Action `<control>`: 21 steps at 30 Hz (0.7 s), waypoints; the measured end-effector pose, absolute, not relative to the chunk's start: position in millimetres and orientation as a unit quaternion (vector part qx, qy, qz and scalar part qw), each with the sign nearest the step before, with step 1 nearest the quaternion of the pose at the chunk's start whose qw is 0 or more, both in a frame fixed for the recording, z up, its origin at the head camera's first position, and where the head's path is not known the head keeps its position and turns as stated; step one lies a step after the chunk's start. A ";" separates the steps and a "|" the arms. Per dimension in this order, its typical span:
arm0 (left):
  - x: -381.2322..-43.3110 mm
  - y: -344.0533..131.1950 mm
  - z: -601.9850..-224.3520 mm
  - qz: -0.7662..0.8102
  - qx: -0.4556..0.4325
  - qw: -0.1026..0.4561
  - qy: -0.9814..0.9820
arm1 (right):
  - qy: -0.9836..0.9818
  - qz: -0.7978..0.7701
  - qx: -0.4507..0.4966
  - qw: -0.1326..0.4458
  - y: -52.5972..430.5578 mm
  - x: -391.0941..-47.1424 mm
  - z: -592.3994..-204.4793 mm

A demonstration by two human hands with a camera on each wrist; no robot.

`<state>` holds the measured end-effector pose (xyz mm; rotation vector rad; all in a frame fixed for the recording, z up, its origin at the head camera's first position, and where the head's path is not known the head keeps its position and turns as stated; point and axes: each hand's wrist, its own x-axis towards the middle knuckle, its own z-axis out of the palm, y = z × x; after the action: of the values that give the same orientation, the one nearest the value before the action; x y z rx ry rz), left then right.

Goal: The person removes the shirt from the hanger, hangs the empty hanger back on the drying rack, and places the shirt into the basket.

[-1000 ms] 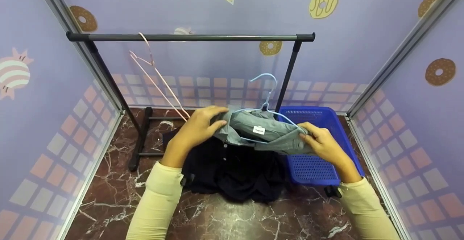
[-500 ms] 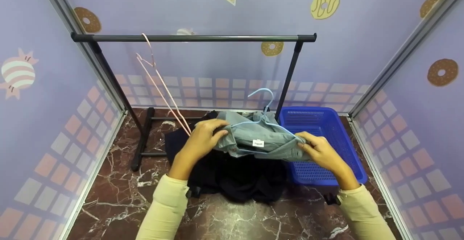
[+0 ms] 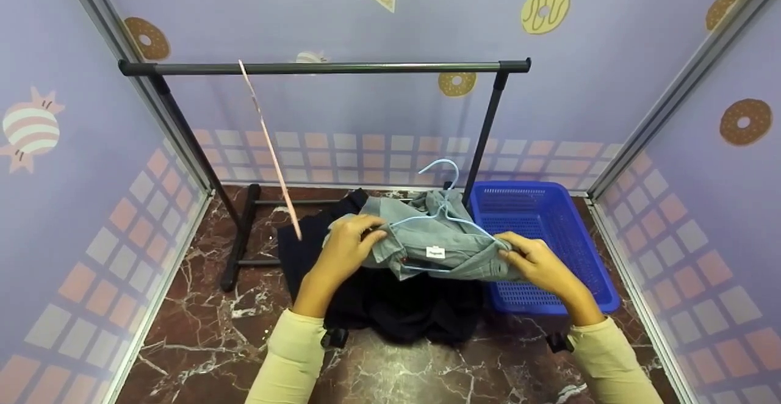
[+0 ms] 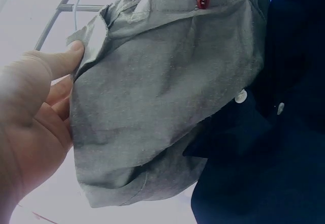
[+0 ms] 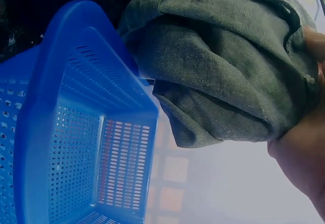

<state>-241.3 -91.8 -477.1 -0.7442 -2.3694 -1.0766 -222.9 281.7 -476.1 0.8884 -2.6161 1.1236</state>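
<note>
A grey-green shirt point(image 3: 421, 239) with a white neck label and red buttons hangs between both hands, a light blue hanger point(image 3: 440, 209) inside its collar opening and the hook standing up. My left hand point(image 3: 348, 242) pinches the shirt's left side between thumb and fingers; the left wrist view shows the thumb point(image 4: 68, 59) on the cloth edge. My right hand point(image 3: 537, 266) grips the other side where the hanger's arm runs into the cloth. Beneath lies a dark navy garment point(image 3: 403, 312) with pale buttons, partly covered by the shirt.
A black clothes rack point(image 3: 329, 68) stands behind, with a pink hanger point(image 3: 271, 154) hooked on its bar at the left. To the right, a blue plastic basket point(image 3: 570, 233) sits on the brown marbled floor point(image 3: 390, 373). Patterned wall panels enclose three sides.
Both hands have lowered the shirt and the blue hanger a little. The pink hanger has swung round on the bar and now appears edge-on.
</note>
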 end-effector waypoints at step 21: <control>-236.0 -92.1 -479.2 -0.406 -0.268 0.223 -0.845 | -0.862 0.373 0.328 0.101 298.6 -241.0 -493.1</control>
<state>-236.0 -92.1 -479.2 -0.7408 -2.3322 -1.1220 -241.0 298.6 -493.1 0.9696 -2.5477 1.1013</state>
